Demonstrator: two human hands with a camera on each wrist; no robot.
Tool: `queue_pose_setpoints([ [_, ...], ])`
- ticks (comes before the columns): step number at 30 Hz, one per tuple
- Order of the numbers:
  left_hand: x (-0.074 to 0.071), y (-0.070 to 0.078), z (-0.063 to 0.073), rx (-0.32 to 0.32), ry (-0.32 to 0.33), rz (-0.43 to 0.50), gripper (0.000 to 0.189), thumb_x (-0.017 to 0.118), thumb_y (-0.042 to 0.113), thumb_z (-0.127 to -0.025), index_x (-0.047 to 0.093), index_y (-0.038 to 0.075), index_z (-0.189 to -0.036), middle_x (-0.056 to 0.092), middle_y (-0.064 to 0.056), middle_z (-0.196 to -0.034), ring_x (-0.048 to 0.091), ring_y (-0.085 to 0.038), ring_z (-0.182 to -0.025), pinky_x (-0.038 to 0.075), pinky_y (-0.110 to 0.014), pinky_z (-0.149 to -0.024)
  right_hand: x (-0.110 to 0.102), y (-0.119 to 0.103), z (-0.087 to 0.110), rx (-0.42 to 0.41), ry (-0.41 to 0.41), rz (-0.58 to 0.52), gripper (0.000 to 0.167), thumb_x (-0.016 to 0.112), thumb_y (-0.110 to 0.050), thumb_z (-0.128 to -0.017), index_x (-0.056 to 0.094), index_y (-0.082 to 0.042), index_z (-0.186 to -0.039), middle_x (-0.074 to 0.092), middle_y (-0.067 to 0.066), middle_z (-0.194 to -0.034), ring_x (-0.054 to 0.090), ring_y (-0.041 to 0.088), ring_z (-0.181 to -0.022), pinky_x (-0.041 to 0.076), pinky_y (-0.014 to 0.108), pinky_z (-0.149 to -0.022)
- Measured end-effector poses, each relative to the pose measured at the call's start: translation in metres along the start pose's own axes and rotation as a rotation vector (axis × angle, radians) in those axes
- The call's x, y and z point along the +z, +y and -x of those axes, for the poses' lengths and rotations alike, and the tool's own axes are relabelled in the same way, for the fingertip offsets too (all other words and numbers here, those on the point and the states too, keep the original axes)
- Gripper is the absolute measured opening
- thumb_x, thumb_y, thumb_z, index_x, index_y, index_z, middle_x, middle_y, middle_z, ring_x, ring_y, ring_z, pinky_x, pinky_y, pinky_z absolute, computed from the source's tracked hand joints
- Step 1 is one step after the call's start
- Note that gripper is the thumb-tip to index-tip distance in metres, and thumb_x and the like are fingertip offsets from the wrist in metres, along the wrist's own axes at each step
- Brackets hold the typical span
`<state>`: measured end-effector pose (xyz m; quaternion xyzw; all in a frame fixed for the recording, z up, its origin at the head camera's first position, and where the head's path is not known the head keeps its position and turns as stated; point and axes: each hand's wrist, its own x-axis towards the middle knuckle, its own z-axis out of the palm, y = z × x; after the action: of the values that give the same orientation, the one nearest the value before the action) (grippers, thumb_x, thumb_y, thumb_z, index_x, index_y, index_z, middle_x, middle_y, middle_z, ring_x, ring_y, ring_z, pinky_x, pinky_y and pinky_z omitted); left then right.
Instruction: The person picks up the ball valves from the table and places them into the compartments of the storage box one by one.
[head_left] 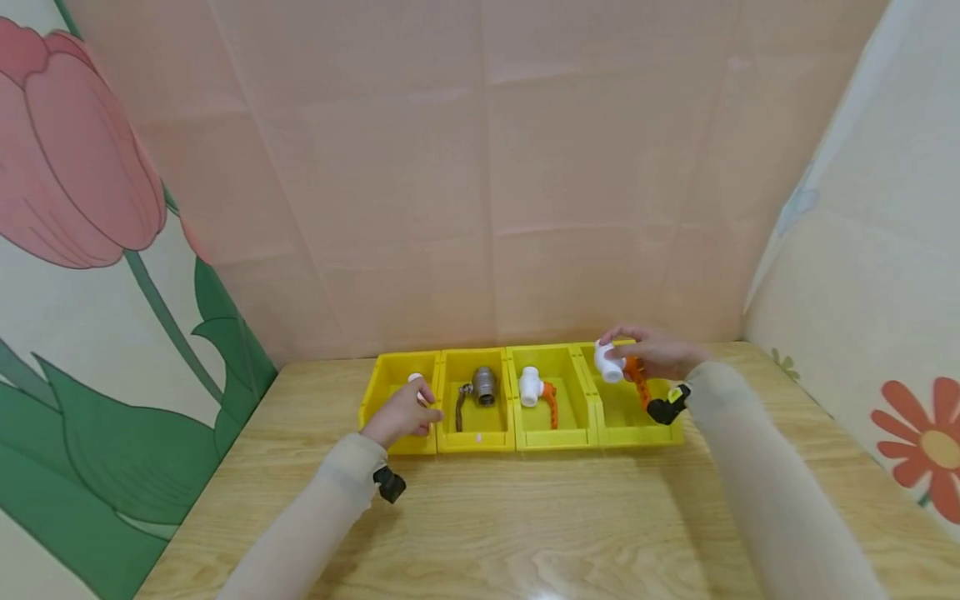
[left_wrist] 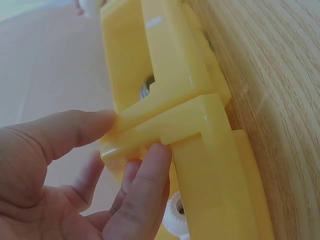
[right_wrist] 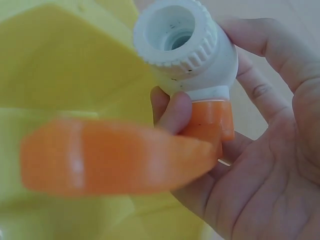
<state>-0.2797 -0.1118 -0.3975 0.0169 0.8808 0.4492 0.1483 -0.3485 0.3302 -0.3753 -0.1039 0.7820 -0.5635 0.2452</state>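
Observation:
My right hand [head_left: 656, 353] grips a white plastic ball valve [right_wrist: 187, 60] with an orange lever handle [right_wrist: 115, 157], raised above the rightmost yellow bin [head_left: 637, 435]. Its open threaded end faces the right wrist camera, and fingers wrap around the valve's neck. My left hand [head_left: 405, 414] is over the leftmost yellow bin [head_left: 405, 360], thumb and fingers apart, fingertips right at the divider wall in the left wrist view. Beneath those fingers, part of another white fitting [left_wrist: 175, 216] shows inside that bin; the hand hides the rest.
Four bins stand side by side against the backdrop. A metal valve [head_left: 485, 386] lies in the second bin [head_left: 476, 442] from the left, and a white valve [head_left: 531, 387] with an orange handle in the third [head_left: 555, 438]. Wooden tabletop [head_left: 525, 517] extends in front.

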Motion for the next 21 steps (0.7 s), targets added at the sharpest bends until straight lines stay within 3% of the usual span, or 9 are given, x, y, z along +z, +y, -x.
queue_pose_setpoints([
  [7,0.000,-0.001,0.001,0.029,-0.008,0.010,0.027,0.069,0.010,-0.089,0.046,0.004,-0.102,0.057,-0.011,-0.090,0.060,-0.023,-0.073,0.055,-0.032,-0.068,0.004,0.009,-0.005,-0.008,-0.010,-0.022,0.035,0.057,-0.022,-0.098,0.045,-0.009,-0.128,0.046,0.013,-0.112,0.051,0.021,-0.066,0.048,0.028,-0.062],
  [21,0.000,0.002,0.002,0.009,-0.001,-0.009,0.028,0.070,0.011,-0.089,0.046,0.006,-0.102,0.055,-0.011,-0.090,0.058,-0.022,-0.071,0.056,-0.036,-0.073,0.004,0.018,-0.014,-0.018,0.019,-0.086,0.016,0.052,-0.015,-0.100,0.049,-0.013,-0.116,0.050,0.010,-0.104,0.051,0.017,-0.067,0.047,0.027,-0.062],
])
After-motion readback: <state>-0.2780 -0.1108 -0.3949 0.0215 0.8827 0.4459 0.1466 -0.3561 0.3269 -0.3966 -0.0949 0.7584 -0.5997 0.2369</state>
